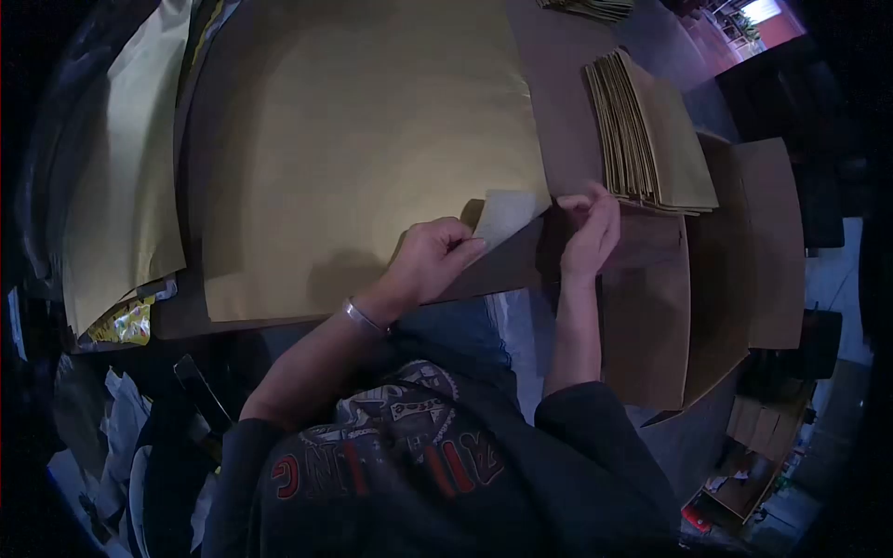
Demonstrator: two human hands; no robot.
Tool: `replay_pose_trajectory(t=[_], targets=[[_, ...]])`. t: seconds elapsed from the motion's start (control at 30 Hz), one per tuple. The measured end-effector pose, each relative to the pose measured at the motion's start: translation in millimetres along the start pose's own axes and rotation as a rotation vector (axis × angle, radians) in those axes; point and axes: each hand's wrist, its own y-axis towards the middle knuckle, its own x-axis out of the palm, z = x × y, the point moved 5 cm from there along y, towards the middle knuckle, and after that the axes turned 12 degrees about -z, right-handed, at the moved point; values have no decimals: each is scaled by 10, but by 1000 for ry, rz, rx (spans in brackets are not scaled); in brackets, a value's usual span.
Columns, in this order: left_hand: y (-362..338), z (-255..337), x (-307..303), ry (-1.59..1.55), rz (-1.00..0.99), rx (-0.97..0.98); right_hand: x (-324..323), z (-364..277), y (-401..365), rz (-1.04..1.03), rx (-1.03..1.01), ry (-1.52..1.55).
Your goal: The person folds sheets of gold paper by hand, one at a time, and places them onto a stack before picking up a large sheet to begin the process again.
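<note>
A large gold-tan paper sheet (pixel 372 139) lies flat on the table in front of me. Its near right corner is turned up, showing a pale underside (pixel 505 216). My left hand (pixel 433 256), with a metal bracelet at the wrist, pinches the lifted edge between thumb and fingers. To the right of that corner, my right hand (pixel 593 232) is raised with its fingers bent and apart, fingertips right at the sheet's tip. The folded brown paper stack (pixel 651 130) lies just beyond the right hand.
An open cardboard box (pixel 651 316) stands at the table's right side. Another tan sheet (pixel 130 177) hangs over the left side above a shiny yellow printed packet (pixel 126 324). More folded paper (pixel 595 7) sits at the far edge. A cardboard carton (pixel 758 437) rests low at the right.
</note>
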Motion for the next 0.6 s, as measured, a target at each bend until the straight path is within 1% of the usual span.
replay_pose_trajectory(t=[0.07,0.1,0.13,0.2,0.23,0.27,0.33,0.4,0.47,0.53,0.6], targets=[[-12,-55,-12,-169,-17,-70,242,-132,-108,-112,-47,-161],[-7,-7,-40,-83,-15,-73,334,-194,-111,-169,-153,-294],[-4,-17,-34,-82,-17,-73,414,-246,-119,-223,-259,-429],[-6,-19,-23,-195,6,-29,465,-244,-126,-256,-222,-424],[-6,-20,-25,-248,-10,-48,488,-269,-123,-262,-265,-464],[-5,-22,-24,-250,-8,-46,509,-291,-122,-270,-311,-503],[1,-25,-25,-260,15,-36,478,-297,-123,-276,-275,-480],[5,-32,-22,-260,16,-27,430,-308,-114,-328,-233,-408],[8,-28,-18,-261,15,-18,406,-343,-116,-354,-255,-402],[9,-18,-23,-177,33,-32,405,-451,-135,-350,-240,-383],[7,-29,-21,-200,38,-48,397,-471,-154,-373,-273,-416]])
